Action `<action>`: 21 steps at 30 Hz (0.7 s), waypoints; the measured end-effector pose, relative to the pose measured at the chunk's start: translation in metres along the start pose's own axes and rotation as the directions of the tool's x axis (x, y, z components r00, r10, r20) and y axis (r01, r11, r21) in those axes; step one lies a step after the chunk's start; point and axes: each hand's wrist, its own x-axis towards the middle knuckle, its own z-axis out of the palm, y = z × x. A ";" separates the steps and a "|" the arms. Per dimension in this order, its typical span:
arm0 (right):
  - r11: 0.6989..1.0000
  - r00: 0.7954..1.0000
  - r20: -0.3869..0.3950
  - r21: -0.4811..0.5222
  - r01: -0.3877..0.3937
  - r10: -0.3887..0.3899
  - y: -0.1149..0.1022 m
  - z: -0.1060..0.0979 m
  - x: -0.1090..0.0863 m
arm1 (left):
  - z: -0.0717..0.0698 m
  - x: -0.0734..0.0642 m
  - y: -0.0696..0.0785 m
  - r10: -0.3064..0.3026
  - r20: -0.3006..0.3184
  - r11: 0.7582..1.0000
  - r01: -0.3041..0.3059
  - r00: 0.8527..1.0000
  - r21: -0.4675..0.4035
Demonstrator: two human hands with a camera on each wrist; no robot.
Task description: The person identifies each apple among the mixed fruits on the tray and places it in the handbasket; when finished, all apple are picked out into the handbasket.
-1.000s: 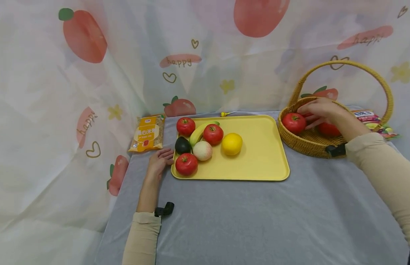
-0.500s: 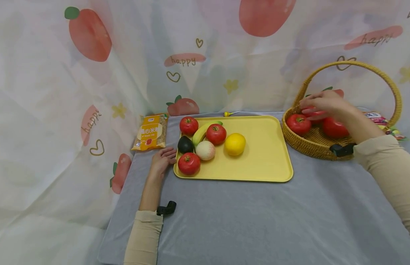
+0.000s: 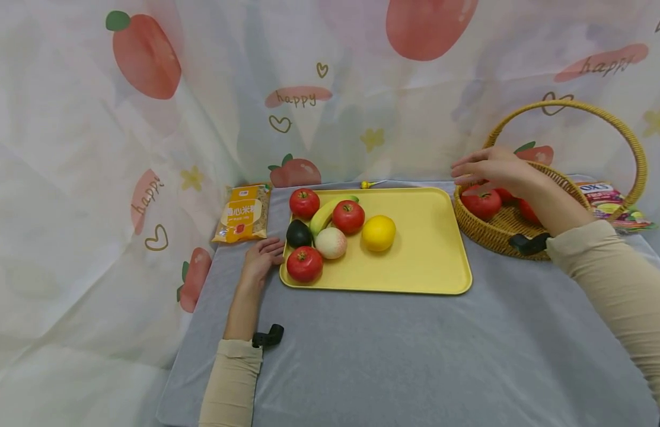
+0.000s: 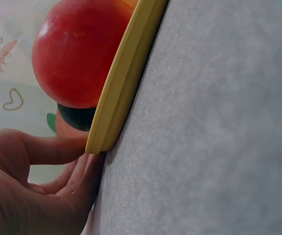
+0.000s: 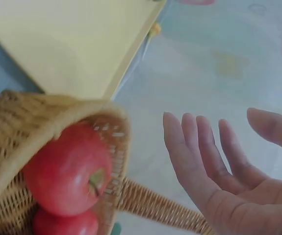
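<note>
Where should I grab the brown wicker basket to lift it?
Probably at the top of the slim, arched wicker handle, coming from above: it rises high over the brown wicker basket, with space beneath the arch to wrap around it.

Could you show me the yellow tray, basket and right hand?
Yellow tray (image 3: 426,240): head view, bare surface.
Basket (image 3: 484,233): head view, outer wicker wall.
Right hand (image 3: 497,169): head view, back of hand.

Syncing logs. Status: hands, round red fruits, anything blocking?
Right hand empty, near tan woven wicker basket. Left hand touching rim of yellow rectangular tray. Red fruits in basket and on tray, unheld. Arched wicker handle could hinder right hand.
</note>
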 end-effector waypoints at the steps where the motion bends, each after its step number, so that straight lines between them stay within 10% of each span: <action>1: 1.000 1.000 0.005 0.002 0.005 -0.005 -0.002 0.003 0.001 | 0.000 0.000 0.000 0.000 -0.003 1.000 0.000 1.000 0.001; 21: 0.998 0.990 0.136 0.058 0.012 -0.020 -0.047 0.050 0.028 | 0.000 -0.002 0.000 0.014 0.008 1.000 -0.014 1.000 -0.003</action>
